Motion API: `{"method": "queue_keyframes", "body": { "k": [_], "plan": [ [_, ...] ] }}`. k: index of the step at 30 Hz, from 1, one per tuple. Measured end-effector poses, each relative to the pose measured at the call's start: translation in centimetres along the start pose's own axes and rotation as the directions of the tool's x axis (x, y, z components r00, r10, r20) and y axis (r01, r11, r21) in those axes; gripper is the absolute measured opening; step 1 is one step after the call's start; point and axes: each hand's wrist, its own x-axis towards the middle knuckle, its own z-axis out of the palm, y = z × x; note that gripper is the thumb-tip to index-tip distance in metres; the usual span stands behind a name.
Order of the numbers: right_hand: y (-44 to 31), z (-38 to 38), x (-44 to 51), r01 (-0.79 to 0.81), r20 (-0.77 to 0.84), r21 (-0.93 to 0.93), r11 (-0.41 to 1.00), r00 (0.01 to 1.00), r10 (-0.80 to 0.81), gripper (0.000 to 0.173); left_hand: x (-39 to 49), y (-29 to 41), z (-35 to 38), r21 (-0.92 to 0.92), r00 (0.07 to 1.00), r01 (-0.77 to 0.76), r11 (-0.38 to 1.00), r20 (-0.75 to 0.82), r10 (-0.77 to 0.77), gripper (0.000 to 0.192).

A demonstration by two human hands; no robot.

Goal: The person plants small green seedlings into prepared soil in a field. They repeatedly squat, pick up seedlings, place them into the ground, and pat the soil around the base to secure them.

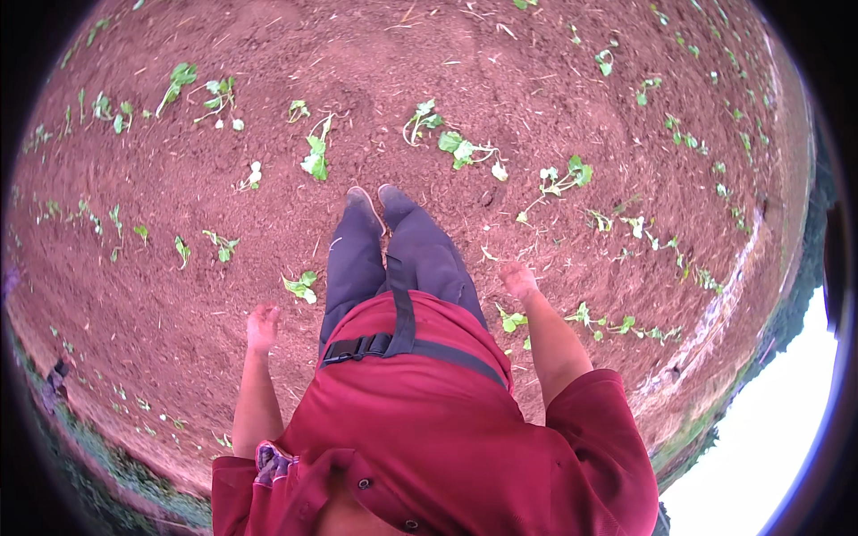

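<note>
My left hand [263, 328] hangs beside my left thigh, fingers loosely apart with nothing in them. On the other side, my right hand [518, 280] is held low over the soil, also with nothing visible in it; its fingers are slightly blurred. A leafy green seedling [301, 287] lies near my left leg, apart from the hand. Below my right hand in the picture is another small plant [511, 319], partly behind the forearm. Ahead of my shoes [360, 201], limp seedlings with pale stems lie on the ground, among them a bright green one [316, 157] and a broad-leaved one [461, 149].
Reddish-brown tilled soil [375, 87] with straw bits surrounds me. Rows of small plants [684, 137] run along both sides. A pale strip [730, 288] crosses the soil at right. A dark figure, apparently a person [57, 382], is far left near green growth [127, 462].
</note>
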Motion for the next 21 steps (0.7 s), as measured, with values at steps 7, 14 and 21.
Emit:
{"method": "queue_keyframes", "body": {
  "k": [7, 14, 21],
  "plan": [
    [-8.0, 5.4, -9.1, -0.206, 0.162, 0.05, 0.977, 0.967, 0.195, 0.026, 15.1, 11.5, -0.5, 0.111, 0.976, -0.154, 0.982, 0.173, 0.133, 0.027],
    [-9.9, 8.8, -14.5, -0.398, 0.345, 0.281, 0.873, 0.891, 0.296, 0.019, 18.7, 17.8, 4.7, 0.254, 0.941, -0.267, 0.93, 0.275, 0.195, 0.029],
    [-4.0, 14.3, -17.5, -0.468, 0.411, 0.262, 0.844, 0.846, 0.341, 0.025, 17.2, 16.2, 8.7, 0.451, 0.962, -0.171, 0.876, 0.267, 0.05, 0.029]
  ]
}}
